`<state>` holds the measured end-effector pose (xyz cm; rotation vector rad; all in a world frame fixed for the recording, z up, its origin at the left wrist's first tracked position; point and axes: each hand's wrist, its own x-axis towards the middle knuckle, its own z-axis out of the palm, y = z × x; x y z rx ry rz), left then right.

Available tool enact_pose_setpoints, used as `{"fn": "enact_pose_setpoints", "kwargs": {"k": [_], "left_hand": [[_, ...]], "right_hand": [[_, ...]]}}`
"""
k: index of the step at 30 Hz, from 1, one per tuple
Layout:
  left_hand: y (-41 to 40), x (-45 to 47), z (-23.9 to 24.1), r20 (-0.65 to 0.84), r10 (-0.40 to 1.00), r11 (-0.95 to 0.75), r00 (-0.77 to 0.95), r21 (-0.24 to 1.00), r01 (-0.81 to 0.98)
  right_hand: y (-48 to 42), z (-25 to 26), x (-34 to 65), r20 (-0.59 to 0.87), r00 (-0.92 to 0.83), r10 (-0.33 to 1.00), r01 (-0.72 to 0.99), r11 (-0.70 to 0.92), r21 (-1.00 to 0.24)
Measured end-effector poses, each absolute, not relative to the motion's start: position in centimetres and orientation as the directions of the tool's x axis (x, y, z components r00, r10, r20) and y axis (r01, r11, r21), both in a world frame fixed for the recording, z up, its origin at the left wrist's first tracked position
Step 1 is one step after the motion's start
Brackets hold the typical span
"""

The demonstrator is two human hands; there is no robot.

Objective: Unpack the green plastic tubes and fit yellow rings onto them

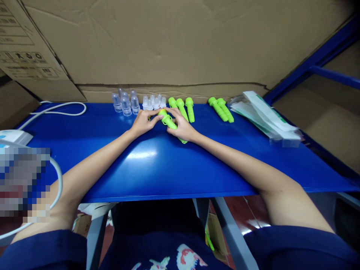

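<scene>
While between hands, opaque green tube

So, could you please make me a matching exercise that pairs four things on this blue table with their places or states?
Things:
1. clear plastic bottle-shaped pieces
2. bright green plastic tube in front of the other green tubes
3. flat clear plastic packets with green and white
4. thin white cable

Places or states:
A. lying at the right side of the blue table
B. looped at the back left
C. standing upright
D. held by the left hand and right hand

Pairs: 1-C, 2-D, 3-A, 4-B
</scene>
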<state>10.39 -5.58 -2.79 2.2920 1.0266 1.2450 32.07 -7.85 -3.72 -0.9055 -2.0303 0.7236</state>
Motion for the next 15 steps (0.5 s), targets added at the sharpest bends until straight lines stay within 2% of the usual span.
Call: {"fn": "enact_pose_setpoints", "kwargs": {"k": [9, 15], "left_hand": [[-5.77, 10.41, -2.49, 0.591, 0.724, -0.681, 0.356, 0.535, 0.5], [-5.93, 10.45, -2.34, 0.588, 0.724, -0.678, 0.36, 0.512, 0.527]], "right_hand": [[-8.56, -2.92, 31.64, 0.424, -0.359, 0.832, 0.239, 0.521, -0.82], [-8.67, -2.94, 31.68, 0.36, -0.347, 0.866, 0.22, 0.448, -0.866]]}}
